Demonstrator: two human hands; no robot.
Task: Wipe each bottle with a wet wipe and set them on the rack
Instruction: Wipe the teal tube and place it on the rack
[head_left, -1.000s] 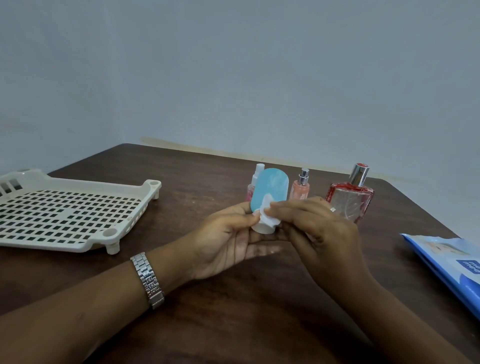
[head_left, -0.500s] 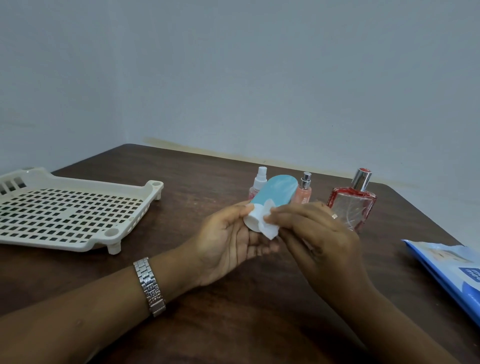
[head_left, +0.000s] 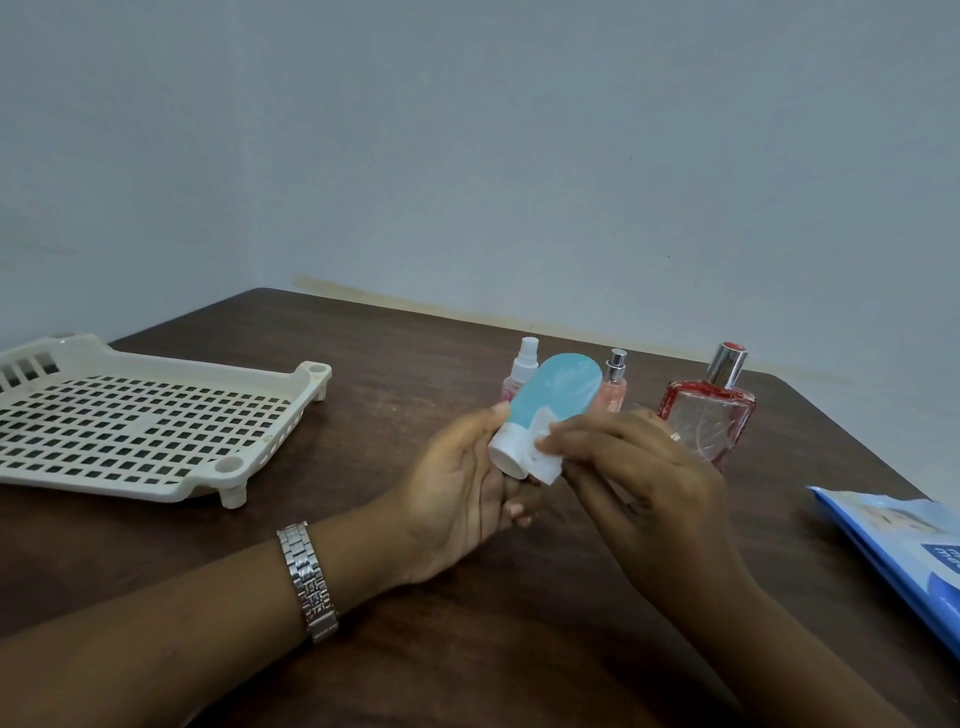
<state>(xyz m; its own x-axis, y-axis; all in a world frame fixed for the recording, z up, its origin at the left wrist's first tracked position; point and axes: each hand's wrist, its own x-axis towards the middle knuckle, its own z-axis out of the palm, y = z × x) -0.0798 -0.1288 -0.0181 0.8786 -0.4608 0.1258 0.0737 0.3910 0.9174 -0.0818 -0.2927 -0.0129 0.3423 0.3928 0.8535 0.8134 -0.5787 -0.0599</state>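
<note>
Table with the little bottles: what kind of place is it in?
Probably a plain room at home, though that's a guess. A dark wooden table stands against a bare grey wall, and on it are a red perfume bottle, a white plastic rack and a blue pack of wet wipes.

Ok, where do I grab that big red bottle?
Probably its wide glass body, coming from the right. The red bottle stands upright, with flat faces for thumb and fingers. Its silver cap is thin and might slip off, and the peach bottle stands to its left.
</note>
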